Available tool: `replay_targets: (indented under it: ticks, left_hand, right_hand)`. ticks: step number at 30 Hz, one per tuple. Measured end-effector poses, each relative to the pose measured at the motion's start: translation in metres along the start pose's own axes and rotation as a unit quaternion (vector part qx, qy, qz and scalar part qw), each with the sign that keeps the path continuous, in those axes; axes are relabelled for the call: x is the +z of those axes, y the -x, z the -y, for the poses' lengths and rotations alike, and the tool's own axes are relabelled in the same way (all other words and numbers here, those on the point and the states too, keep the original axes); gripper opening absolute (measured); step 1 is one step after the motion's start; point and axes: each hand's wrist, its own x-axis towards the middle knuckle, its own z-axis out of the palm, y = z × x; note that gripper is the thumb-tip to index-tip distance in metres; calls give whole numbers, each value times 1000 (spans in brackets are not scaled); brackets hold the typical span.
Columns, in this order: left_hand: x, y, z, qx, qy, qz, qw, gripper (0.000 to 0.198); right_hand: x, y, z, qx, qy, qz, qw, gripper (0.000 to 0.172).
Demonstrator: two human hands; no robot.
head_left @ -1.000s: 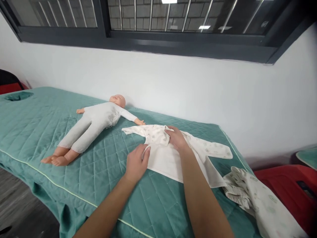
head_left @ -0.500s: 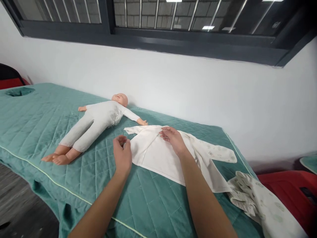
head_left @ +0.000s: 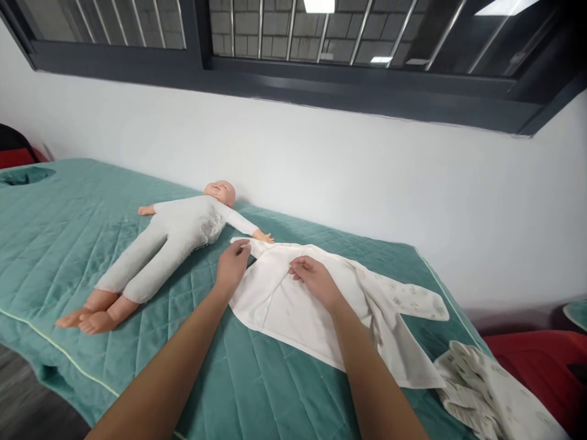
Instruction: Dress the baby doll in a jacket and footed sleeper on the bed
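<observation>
White wall [head_left: 343, 177] rises behind the surface [head_left: 257, 391], which has a green quilted cover. On it a light shirt [head_left: 298, 311] lies spread out, beside a doll [head_left: 181, 226] on its back, one arm reaching to the nearer sleeve. The left hand [head_left: 232, 267] is curled at that sleeve, the right hand [head_left: 316, 280] loosely bent over the shirt's middle; whether either grips cloth, I cannot tell. Crumpled patterned fabric [head_left: 499, 391] lies near the hem.

The shirt [head_left: 293, 311] looks smooth, matt cloth, the bedspread [head_left: 257, 391] quilted velvety fabric, the doll's head [head_left: 225, 192] smooth plastic.
</observation>
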Motion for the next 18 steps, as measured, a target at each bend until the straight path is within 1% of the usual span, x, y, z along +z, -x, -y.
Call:
replay_targets:
  ticks: [2, 5, 7, 8, 10, 12, 13, 14, 15, 16, 17, 18]
  left_hand:
    - [-1, 2, 4, 34, 32, -25, 999, 28]
    - [-11, 12, 10, 33, 69, -80, 994, 29]
    - [-27, 18, 12, 47, 56, -105, 992, 30]
    - [-38, 19, 12, 72, 37, -112, 990, 31]
    - [-67, 15, 10, 151, -13, -117, 981, 31]
    - [-102, 1, 7, 220, -71, -128, 964, 31]
    - [-120, -10, 7, 238, -95, -142, 956, 31]
    - [-138, -22, 7, 240, -129, -142, 951, 32]
    - [-155, -36, 9, 231, -167, -143, 948, 33]
    - [-170, -50, 13, 206, -207, -135, 947, 35]
    - [-185, -63, 18, 166, -237, -123, 949, 37]
    - [-197, -75, 24, 116, -253, -105, 955, 40]
  right_hand:
    - [2, 2, 1, 0, 13, -5, 1000, 14]
    - [8, 7, 7, -19, 38, -27, 999, 13]
    - [17, 10, 18, -44, 51, -47, 997, 14]
    - [23, 10, 27, -57, 54, -55, 995, 15]
    - [40, 0, 49, -83, 54, -62, 993, 17]
    - [62, -24, 73, -107, 52, -52, 992, 22]
    - [74, -43, 84, -118, 50, -37, 991, 26]
    - [87, -65, 93, -122, 56, -23, 991, 32]
    - [100, -89, 99, -113, 67, -11, 991, 40]
    - [113, -114, 103, -93, 86, -5, 992, 49]
    - [125, -139, 104, -57, 105, -17, 993, 58]
    - [135, -163, 103, -23, 110, -16, 994, 68]
